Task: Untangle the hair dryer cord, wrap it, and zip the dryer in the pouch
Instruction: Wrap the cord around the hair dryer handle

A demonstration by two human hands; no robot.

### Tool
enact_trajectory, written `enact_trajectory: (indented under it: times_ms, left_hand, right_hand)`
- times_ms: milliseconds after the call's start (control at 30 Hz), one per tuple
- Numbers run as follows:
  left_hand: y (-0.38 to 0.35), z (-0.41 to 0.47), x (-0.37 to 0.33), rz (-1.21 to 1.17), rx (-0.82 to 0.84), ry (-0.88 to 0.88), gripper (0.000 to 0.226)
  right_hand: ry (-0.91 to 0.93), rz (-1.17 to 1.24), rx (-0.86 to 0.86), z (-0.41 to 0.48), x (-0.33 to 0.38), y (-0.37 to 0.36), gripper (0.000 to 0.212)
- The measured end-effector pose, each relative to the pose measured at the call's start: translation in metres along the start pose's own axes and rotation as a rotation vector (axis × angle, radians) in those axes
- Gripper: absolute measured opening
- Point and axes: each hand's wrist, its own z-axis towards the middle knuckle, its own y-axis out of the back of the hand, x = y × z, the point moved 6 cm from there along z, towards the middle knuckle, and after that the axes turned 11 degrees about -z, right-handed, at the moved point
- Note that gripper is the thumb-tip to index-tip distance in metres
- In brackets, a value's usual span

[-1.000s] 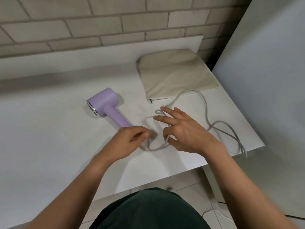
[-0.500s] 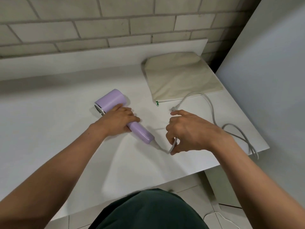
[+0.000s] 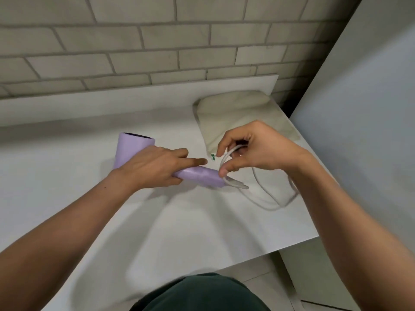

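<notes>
dryer (image 3: 132,149) now raised, handle (image 3: 202,176) rightward — left hand (image 3: 155,169) curled round it, cord (image 3: 265,198) pinched in right hand (image 3: 253,151)

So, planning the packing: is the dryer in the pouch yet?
Out. The left hand grips the dryer by its handle, beside the flat pouch.

It seemed a domestic corner: a white countertop (image 3: 157,221) ran against a pale painted brick wall (image 3: 157,41) above tiled floor (image 3: 258,278), with a hair dryer (image 3: 132,147) and cloth pouch (image 3: 235,108).
</notes>
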Motion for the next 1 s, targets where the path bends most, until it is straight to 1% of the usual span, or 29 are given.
enact_trajectory:
  times_ms: [100, 167, 233, 300, 333, 400, 433, 533, 633, 700, 800, 900, 1000]
  left_hand:
    - [0.027, 0.003, -0.009, 0.027, -0.013, 0.031, 0.066]
    - [0.040, 0.003, -0.011, 0.038, -0.028, 0.013, 0.068]
    - [0.051, -0.002, -0.013, -0.001, -0.078, 0.000, 0.070]
    - [0.061, -0.006, -0.015, -0.083, -0.130, -0.030, 0.058]
    - [0.065, -0.008, -0.018, -0.110, -0.141, -0.055, 0.050]
    - [0.070, -0.010, -0.022, -0.150, -0.152, -0.082, 0.039]
    - [0.072, -0.011, -0.024, -0.149, -0.162, -0.091, 0.039]
    - [0.076, -0.014, -0.028, -0.126, -0.201, -0.101, 0.047]
    - [0.076, -0.013, -0.033, -0.109, -0.234, -0.126, 0.050]
    - [0.076, -0.010, -0.037, -0.056, -0.269, -0.140, 0.050]
    - [0.075, -0.007, -0.045, -0.016, -0.316, -0.162, 0.055]
    - [0.075, 0.000, -0.050, -0.084, -0.274, -0.171, 0.066]
    - [0.075, 0.003, -0.057, 0.023, -0.280, -0.246, 0.079]
  right_hand:
    - [-0.021, 0.004, -0.052, 0.008, -0.007, 0.005, 0.036]
    - [-0.026, 0.051, -0.031, 0.011, -0.010, 0.004, 0.033]
    - [-0.004, 0.128, 0.019, 0.011, -0.012, 0.003, 0.025]
    - [0.034, 0.199, 0.053, 0.011, -0.011, 0.003, 0.013]
    - [0.053, 0.231, 0.054, 0.011, -0.011, 0.003, 0.011]
    - [0.065, 0.273, 0.038, 0.011, -0.012, 0.006, 0.011]
    - [0.068, 0.273, 0.027, 0.012, -0.012, 0.007, 0.011]
    - [0.073, 0.256, 0.012, 0.011, -0.014, 0.008, 0.022]
    - [0.007, 0.298, 0.028, 0.008, -0.018, 0.009, 0.020]
    - [-0.034, 0.314, 0.028, 0.005, -0.020, 0.009, 0.020]
    - [-0.085, 0.397, 0.026, 0.001, -0.027, 0.012, 0.027]
    - [-0.136, 0.458, 0.094, -0.002, -0.038, 0.007, 0.034]
    - [-0.178, 0.524, 0.161, -0.007, -0.046, -0.003, 0.031]
